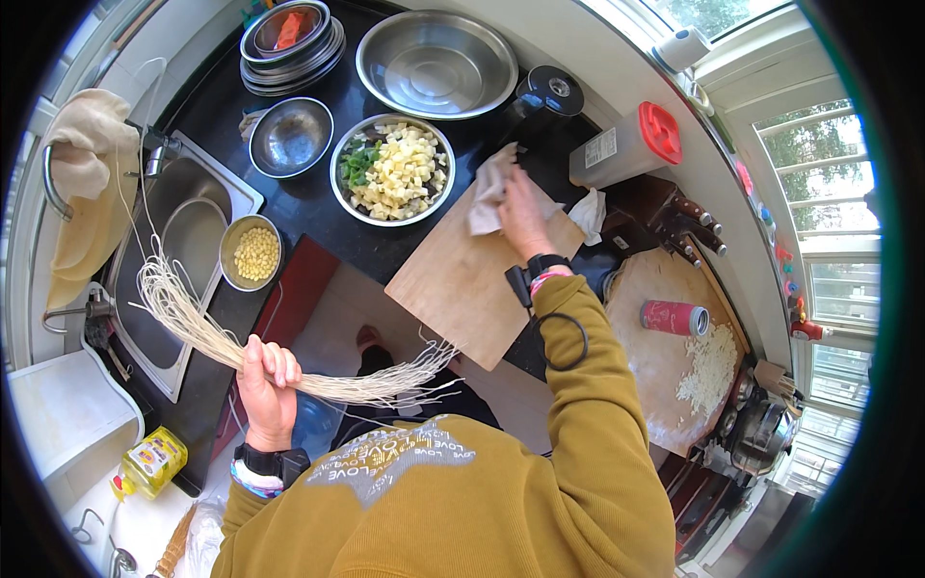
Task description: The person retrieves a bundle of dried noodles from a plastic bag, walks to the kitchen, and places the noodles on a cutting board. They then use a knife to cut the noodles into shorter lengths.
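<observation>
My left hand (pixel 269 394) grips a bundle of long, thin, pale noodles (pixel 354 386) around its middle. The strands fan out at both ends, the left end reaching over the edge of the sink. On the wooden cutting board (pixel 462 282), my right hand (pixel 524 213) lies on a pale cloth (pixel 493 189) at the far side; its fingers are slightly blurred. Left of the board stands a steel bowl (pixel 332 173) of pale diced cubes and chopped green pieces. A smaller bowl (pixel 225 249) with yellow kernels sits by the sink (pixel 249 191).
Stacked steel bowls (pixel 325 68), a wide basin (pixel 506 68) and a small bowl (pixel 290 137) line the back. To the right are a red-lidded container (pixel 614 155), a knife block (pixel 639 209) and a floury board (pixel 636 347) bearing a pink can (pixel 668 318). An oil bottle (pixel 155 462) lies lower left.
</observation>
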Motion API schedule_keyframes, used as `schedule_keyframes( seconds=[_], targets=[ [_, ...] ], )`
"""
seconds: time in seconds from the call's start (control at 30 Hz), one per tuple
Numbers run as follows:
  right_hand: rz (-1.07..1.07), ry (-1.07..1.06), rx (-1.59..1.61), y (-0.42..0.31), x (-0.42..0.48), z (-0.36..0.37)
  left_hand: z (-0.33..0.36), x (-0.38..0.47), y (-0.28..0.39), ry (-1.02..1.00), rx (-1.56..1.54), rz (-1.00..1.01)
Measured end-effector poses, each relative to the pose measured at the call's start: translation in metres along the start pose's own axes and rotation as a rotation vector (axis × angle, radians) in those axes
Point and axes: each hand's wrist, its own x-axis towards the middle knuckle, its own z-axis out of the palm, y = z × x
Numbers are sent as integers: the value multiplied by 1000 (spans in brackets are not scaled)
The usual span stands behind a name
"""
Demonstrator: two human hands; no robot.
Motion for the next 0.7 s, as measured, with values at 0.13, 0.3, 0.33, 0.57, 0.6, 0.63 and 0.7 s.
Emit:
schedule_keyframes(
  seconds=[0.13,0.3,0.33,0.57,0.6,0.63,0.7],
  targets=[
    [230,105,-1,28,5,-17,-6,2,2,5,2,13],
    [-18,159,-211,-33,-17,20,-1,6,-6,-3,-1,-22],
    [46,138,-189,-38,-16,19,1,8,-6,-9,2,-19],
    [82,114,128,-43,-3,16,19,14,-13,-53,33,-21],
    [88,55,132,-43,-6,17,20,13,-14,-53,32,-29],
    [24,100,172,-44,-12,17,21,14,-15,-53,30,-36],
    [1,65,234,-46,-25,13,23,14,-16,-55,32,-36]
  ],
)
